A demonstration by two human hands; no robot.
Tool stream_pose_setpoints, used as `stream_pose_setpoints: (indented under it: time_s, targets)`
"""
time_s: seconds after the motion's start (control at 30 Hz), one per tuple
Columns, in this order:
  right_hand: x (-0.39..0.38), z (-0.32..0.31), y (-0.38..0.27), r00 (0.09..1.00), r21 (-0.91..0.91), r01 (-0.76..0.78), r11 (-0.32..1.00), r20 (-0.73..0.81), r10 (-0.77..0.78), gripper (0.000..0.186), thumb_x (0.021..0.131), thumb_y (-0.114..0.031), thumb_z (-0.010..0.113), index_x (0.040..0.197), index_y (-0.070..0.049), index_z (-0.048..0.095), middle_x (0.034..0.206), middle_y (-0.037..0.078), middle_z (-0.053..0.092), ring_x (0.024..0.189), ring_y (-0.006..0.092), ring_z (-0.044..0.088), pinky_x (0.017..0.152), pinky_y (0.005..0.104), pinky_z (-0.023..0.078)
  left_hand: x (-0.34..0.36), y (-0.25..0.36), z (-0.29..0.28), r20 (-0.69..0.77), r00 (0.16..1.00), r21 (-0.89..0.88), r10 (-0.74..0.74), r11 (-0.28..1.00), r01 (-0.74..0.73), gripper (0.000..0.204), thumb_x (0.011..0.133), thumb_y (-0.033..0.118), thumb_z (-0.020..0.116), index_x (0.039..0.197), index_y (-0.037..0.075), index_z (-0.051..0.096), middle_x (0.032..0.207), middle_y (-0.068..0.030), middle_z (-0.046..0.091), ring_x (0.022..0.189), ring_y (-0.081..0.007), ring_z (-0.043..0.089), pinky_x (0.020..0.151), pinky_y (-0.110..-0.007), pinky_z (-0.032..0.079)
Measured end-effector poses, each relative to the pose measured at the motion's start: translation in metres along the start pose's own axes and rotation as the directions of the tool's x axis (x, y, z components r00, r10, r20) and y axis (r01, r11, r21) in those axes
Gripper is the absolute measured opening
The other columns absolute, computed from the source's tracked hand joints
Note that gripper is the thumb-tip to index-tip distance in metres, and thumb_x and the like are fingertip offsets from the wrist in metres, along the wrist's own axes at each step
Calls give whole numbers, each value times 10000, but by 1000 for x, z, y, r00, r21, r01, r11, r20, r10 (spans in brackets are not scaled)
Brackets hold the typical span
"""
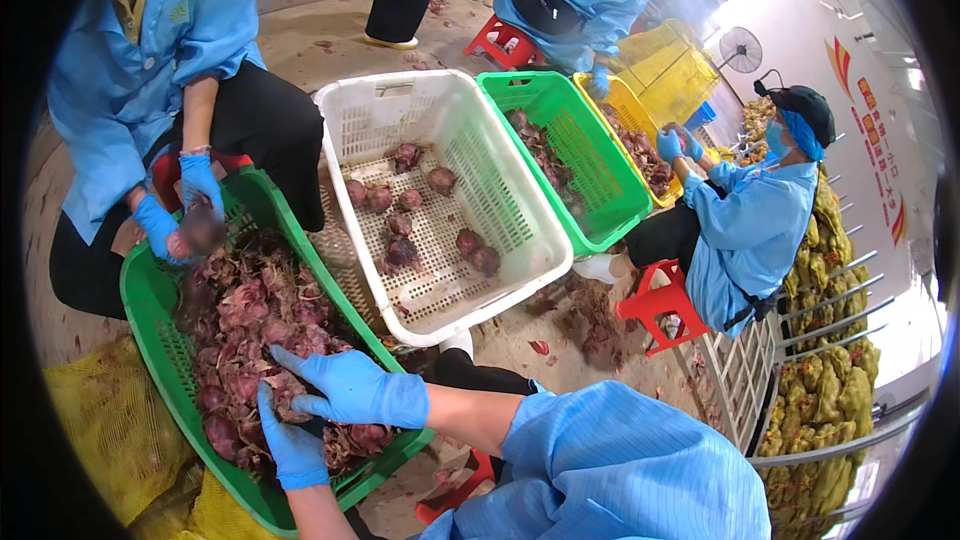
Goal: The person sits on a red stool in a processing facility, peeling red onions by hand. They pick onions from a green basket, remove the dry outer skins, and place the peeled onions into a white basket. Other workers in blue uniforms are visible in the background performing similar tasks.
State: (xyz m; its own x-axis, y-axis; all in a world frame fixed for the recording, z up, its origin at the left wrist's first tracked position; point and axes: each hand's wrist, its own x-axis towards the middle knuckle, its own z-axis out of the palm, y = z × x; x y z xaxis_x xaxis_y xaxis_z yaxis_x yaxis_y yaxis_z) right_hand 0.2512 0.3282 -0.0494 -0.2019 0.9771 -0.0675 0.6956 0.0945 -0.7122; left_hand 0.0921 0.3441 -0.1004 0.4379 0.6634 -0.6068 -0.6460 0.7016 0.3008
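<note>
My left hand [292,445] and my right hand [352,387], both in blue gloves, are over the near end of a green basket [150,325]. Between them is a red onion [286,400] with dry, loose skin. The left fingers and thumb curl round it from below and the left. My right fingers reach across its top and far side, hiding part of it. Beneath both hands lies a heap of red onions and papery peelings [245,340], which fills much of the basket.
Across the green basket, a person's gloved hands [180,210] hold an onion. A white crate [500,305] with several onions stands beyond. Further off are another green crate [600,220], a yellow crate [655,135] and a seated person [750,220]. Yellow mesh sacks [110,430] lie left.
</note>
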Motion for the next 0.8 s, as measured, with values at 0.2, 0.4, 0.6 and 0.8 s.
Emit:
stream_pose_setpoints:
  time_s: [0.2, 0.4, 0.6, 0.8]
  targets:
    - [0, -5, -3, 998, -8, -19, 1000, 52, 19, 846, 779, -485, 593, 1400, -46, 223, 781, 227, 599, 660, 373, 593, 599, 446, 476, -1, -1, -1, -53, 999, -28, 5, 1000, -6, 678, 851, 455, 523, 1366, 64, 318, 1360, -150, 388, 1230, -297, 403, 1019, -446, 343]
    - [0, 3, 4, 999, -10, -30, 1000, 37, 30, 861, 774, -501, 597, 1409, -64, 214, 794, 219, 601, 635, 370, 590, 571, 439, 475, 1, -1, -2, -59, 997, -62, -40, 997, 37, 681, 851, 455, 524, 1366, 62, 315, 1357, -150, 390, 1224, -297, 408, 1014, -445, 346]
    - [0, 4, 4, 999, -18, -37, 999, 32, 38, 863, 780, -509, 590, 1409, -58, 208, 780, 215, 599, 623, 369, 587, 556, 443, 470, 0, -2, 1, -65, 998, -15, -24, 1000, 23, 665, 848, 454, 527, 1343, 48, 349, 1333, -152, 419, 1200, -292, 428, 991, -442, 367]
    - [0, 5, 3, 998, -31, -39, 999, 38, 40, 824, 806, -476, 574, 1409, -55, 203, 756, 209, 592, 599, 364, 582, 528, 445, 459, 1, -1, -2, -84, 996, -34, -29, 999, 26, 643, 850, 452, 528, 1319, 37, 382, 1278, -150, 478, 1129, -281, 492, 949, -431, 409]
